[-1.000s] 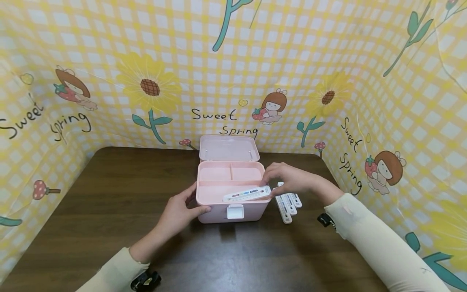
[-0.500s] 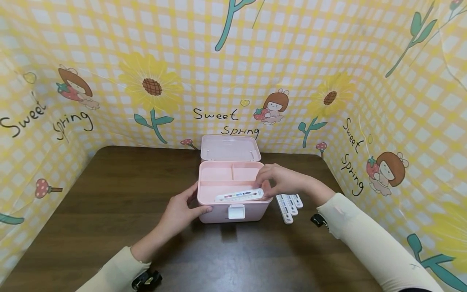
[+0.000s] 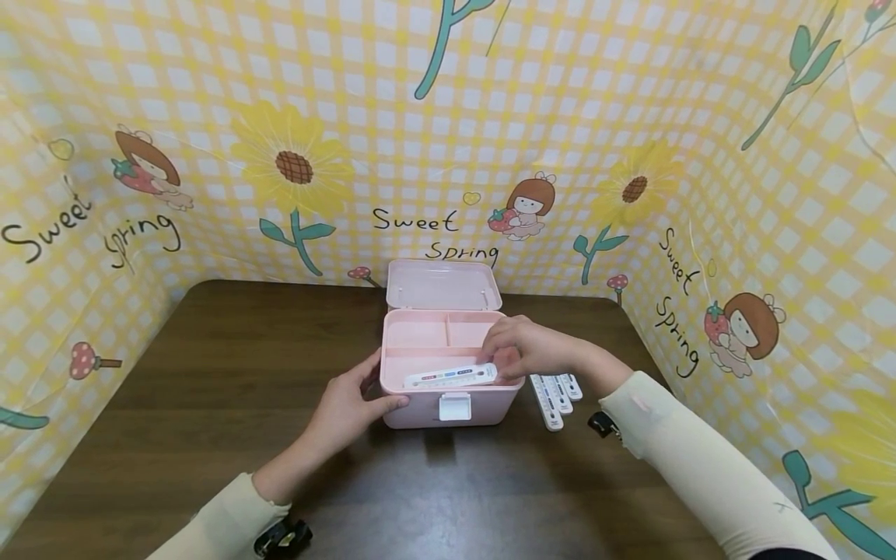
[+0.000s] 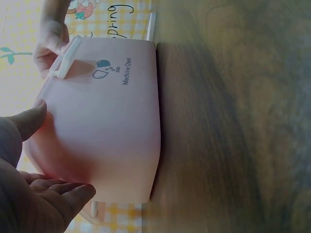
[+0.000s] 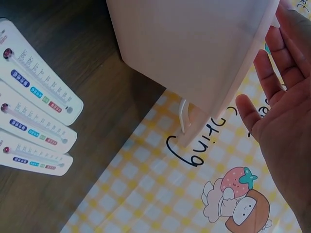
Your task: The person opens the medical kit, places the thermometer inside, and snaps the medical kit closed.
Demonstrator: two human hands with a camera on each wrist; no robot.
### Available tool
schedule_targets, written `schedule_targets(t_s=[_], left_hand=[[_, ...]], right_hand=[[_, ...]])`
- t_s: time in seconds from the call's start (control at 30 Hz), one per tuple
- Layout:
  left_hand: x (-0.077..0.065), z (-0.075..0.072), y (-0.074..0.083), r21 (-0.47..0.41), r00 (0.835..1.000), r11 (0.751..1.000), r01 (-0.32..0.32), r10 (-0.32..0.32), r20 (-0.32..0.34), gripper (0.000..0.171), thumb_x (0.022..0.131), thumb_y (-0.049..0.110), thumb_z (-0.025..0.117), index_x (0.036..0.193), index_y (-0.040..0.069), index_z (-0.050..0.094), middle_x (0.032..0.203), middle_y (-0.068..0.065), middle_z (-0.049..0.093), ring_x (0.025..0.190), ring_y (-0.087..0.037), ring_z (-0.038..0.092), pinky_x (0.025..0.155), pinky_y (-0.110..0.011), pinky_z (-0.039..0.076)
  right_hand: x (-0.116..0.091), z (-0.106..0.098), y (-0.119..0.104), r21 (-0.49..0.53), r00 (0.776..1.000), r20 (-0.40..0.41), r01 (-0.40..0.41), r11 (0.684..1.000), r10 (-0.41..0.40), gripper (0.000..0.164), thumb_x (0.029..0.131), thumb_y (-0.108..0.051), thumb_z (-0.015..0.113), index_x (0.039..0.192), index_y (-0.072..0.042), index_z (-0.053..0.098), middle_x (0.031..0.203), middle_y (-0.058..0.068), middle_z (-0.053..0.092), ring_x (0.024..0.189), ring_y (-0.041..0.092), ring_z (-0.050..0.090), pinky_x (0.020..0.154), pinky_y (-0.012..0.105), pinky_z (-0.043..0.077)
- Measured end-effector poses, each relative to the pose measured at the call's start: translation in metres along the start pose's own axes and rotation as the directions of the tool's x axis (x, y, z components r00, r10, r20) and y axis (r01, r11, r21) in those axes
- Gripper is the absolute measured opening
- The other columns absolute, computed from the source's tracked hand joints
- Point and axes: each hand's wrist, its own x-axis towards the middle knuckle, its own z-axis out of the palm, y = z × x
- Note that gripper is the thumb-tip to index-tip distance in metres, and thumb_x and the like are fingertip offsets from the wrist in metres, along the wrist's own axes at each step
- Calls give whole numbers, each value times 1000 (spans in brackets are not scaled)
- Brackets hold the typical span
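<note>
A pink medicine box (image 3: 420, 410) labelled "Medicine Chest" stands on the table with its lid (image 3: 444, 285) tipped back. My left hand (image 3: 348, 400) grips its left front corner, thumb on the front and fingers along the side. Over the box's right rim reaches my right hand (image 3: 535, 348), pinching the right end of a white thermometer (image 3: 448, 377) with a printed scale. The thermometer lies lengthwise over the wide front compartment, its left end low inside. In the right wrist view the box wall and the right hand's own palm (image 5: 286, 126) hide the pinching fingertips.
Several similar white thermometers (image 3: 548, 404) lie fanned out on the dark wooden table (image 3: 280, 334), just right of the box. Two smaller compartments (image 3: 414, 328) fill the back of the box. A white latch (image 3: 455, 406) hangs at its front. Patterned cloth (image 3: 434, 155) walls the table's back and sides.
My right hand has moved left over the box with the thermometer, which has gone left and lower into the front compartment. The left hand keeps its hold on the corner.
</note>
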Motion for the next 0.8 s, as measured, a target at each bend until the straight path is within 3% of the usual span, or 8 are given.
schedule_targets(t_s=[0.53, 0.8], left_hand=[[0, 0, -1, -14, 1000, 1000, 1, -1, -8, 101, 77, 51, 87, 158, 11, 40, 155, -12, 49, 137, -31, 54, 107, -48, 50], [0, 0, -1, -16, 1000, 1000, 14, -14, -6, 102, 77, 50, 88, 158, 11, 40, 156, -12, 48, 137, -32, 54, 107, -48, 50]], right_hand=[[16, 16, -1, -7, 996, -46, 77, 997, -78, 28, 82, -18, 87, 107, -24, 79, 108, -17, 73, 111, 11, 53, 110, 51, 30], [22, 23, -2, -25, 997, -44, 63, 998, -64, 27, 83, -17, 87, 107, -25, 79, 108, -16, 73, 107, 9, 52, 112, 50, 23]])
